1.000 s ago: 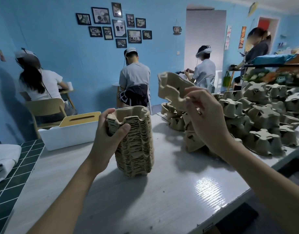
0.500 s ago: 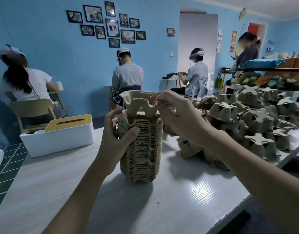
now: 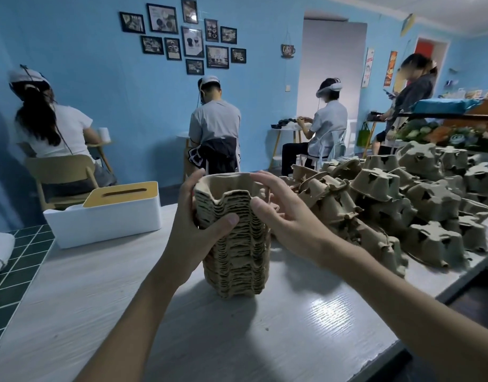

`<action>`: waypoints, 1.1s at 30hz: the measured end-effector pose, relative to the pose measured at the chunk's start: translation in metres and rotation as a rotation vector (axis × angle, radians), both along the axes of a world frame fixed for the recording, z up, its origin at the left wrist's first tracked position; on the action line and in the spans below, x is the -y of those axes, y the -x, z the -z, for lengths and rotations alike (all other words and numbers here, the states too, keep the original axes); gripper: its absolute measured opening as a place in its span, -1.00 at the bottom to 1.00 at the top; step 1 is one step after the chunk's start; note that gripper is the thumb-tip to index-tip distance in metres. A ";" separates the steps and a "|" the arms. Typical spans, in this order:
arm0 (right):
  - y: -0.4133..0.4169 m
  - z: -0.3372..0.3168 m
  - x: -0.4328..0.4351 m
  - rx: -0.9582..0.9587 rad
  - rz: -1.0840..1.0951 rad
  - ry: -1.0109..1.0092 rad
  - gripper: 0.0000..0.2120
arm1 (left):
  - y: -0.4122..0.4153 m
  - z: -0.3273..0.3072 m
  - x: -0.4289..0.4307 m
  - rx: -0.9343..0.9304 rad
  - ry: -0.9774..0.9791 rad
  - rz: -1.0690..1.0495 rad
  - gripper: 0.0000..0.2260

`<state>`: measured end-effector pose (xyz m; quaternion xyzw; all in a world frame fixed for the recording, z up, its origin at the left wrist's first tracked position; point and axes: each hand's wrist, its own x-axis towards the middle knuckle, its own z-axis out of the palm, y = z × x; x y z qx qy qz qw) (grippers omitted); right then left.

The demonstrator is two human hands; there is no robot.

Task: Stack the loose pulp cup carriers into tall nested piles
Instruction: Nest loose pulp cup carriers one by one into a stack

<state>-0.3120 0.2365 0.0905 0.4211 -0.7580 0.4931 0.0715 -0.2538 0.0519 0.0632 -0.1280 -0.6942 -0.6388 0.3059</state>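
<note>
A tall nested stack of brown pulp cup carriers (image 3: 237, 252) stands upright on the pale wooden table (image 3: 265, 326) in the middle of the view. My left hand (image 3: 193, 224) grips the stack's upper left side, thumb across its front. My right hand (image 3: 287, 213) holds the stack's top right rim, fingers curled over the top edge and thumb against the front. A big heap of loose pulp carriers (image 3: 403, 199) covers the table to the right.
A white tissue box with a yellow lid (image 3: 105, 213) stands at the table's back left. Green tiled surface (image 3: 14, 260) lies left of the table. Three seated people and one standing person are behind, by the blue wall. The table's front right edge (image 3: 403, 346) drops off.
My right hand brought a loose carrier from the heap over to the stack and set it on top. It now sits nested, with both hands around the stack's top.
</note>
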 end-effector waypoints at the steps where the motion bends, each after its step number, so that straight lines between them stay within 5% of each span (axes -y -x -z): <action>1: 0.000 0.003 0.003 0.017 -0.010 0.033 -0.42 | 0.000 -0.001 0.000 -0.012 0.002 -0.014 -0.28; 8: 0.004 0.017 -0.005 0.084 0.095 0.197 -0.72 | 0.006 -0.001 0.004 -0.051 -0.020 -0.108 -0.36; 12: 0.017 0.056 -0.017 0.062 0.394 -0.031 -0.72 | 0.011 0.000 0.010 -0.055 0.009 -0.129 -0.33; 23: 0.049 0.072 0.010 -0.171 0.506 -0.331 -0.42 | 0.014 0.000 0.024 -0.071 0.045 -0.124 -0.33; 33: 0.061 0.071 0.014 -0.255 0.617 -0.515 -0.58 | 0.016 0.002 0.026 -0.068 0.062 -0.119 -0.34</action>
